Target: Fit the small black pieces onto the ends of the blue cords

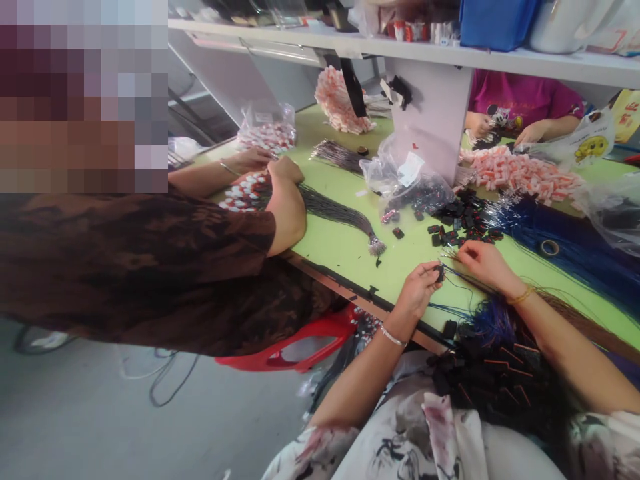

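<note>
Between the thumb and fingers of my left hand (423, 285) is a small black connector (440, 272), with thin blue wires running from it. My right hand (481, 265) pinches the ends of thin wires (450, 254) just to the right of it, their silvery tips pointing left. A pile of black connectors (463, 220) lies on the green table beyond both hands. Below my forearms, many wired black connectors (485, 377) are heaped at my lap. A bundle of brown wires (575, 327) stretches to the right under my right forearm, and blue wires (575, 247) lie farther back.
At the left, a co-worker's hands (285, 170) hold wires with white and red connectors. Across the table, another person's hands (533, 133) work behind pink connectors (525, 175). A shelf (320, 43) overhangs the table (340, 253); a red stool (300, 347) stands below its edge.
</note>
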A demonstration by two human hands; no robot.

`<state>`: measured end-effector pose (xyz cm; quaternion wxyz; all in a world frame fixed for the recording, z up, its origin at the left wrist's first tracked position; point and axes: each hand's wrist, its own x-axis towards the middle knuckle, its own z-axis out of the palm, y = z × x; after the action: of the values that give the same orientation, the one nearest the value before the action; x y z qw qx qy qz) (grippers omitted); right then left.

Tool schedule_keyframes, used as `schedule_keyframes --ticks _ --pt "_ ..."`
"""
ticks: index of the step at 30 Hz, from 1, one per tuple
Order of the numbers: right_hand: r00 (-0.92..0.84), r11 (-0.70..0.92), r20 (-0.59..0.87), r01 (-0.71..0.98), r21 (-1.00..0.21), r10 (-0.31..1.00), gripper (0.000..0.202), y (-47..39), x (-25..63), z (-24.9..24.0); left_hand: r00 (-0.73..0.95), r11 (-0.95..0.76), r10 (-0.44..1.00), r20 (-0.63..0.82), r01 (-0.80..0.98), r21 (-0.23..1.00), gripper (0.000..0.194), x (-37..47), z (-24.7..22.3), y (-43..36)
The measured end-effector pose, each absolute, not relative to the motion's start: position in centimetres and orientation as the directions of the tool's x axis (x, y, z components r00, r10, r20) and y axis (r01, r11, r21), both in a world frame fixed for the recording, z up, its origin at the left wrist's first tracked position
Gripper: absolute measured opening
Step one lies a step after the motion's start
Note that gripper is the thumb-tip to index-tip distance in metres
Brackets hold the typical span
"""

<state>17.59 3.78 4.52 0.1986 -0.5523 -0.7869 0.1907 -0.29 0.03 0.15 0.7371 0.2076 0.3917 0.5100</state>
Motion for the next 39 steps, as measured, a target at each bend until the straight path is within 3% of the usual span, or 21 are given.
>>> schedule_keyframes --ticks 5,13,18,23,25,32,35,39 --pt "-0.228 0.202 -0.091 0.951 -0.235 0.969 0.012 5.3 19.4 3.6 0.206 0.417 0.906 -0.369 -0.577 0.702 0.026 -0.5 0.1 0.2" --pt "-0.233 0.214 -0.149 0.968 -0.130 0.961 0.021 4.9 19.3 3.5 0.219 0.427 0.902 -0.372 -0.572 0.700 0.027 -0.5 0.4 0.2" --pt "-0.278 0.257 -0.181 0.957 -0.131 0.943 0.021 4.8 19.4 3.9 0.217 0.418 0.907 -0.361 -0.578 0.701 0.027 -0.4 0.4 0.1" --pt "-0.229 0.217 -0.110 0.970 -0.110 0.967 0.020 4.7 19.5 4.0 0.210 0.417 0.907 -0.364 -0.569 0.709 0.027 -0.4 0.1 0.2" --pt "-0.235 0.223 -0.054 0.959 -0.173 0.970 0.017 4.7 19.5 4.1 0.207 0.412 0.909 -0.361 -0.570 0.711 0.027 -0.4 -0.1 0.3" --pt "-0.302 0.314 0.138 0.673 -0.670 0.943 0.013 5.4 17.5 4.7 0.191 0.391 0.917 -0.351 -0.611 0.688 0.024 0.2 -0.1 0.2" --pt "-0.302 0.303 0.147 0.575 -0.760 0.942 0.013 4.9 16.6 5.1 0.190 0.377 0.922 -0.337 -0.637 0.672 0.024 0.4 -0.1 0.2" --pt "-0.309 0.267 0.100 0.561 -0.783 0.946 0.012 3.5 16.4 4.9 0.203 0.374 0.924 -0.323 -0.654 0.658 0.025 0.5 -0.3 0.3"
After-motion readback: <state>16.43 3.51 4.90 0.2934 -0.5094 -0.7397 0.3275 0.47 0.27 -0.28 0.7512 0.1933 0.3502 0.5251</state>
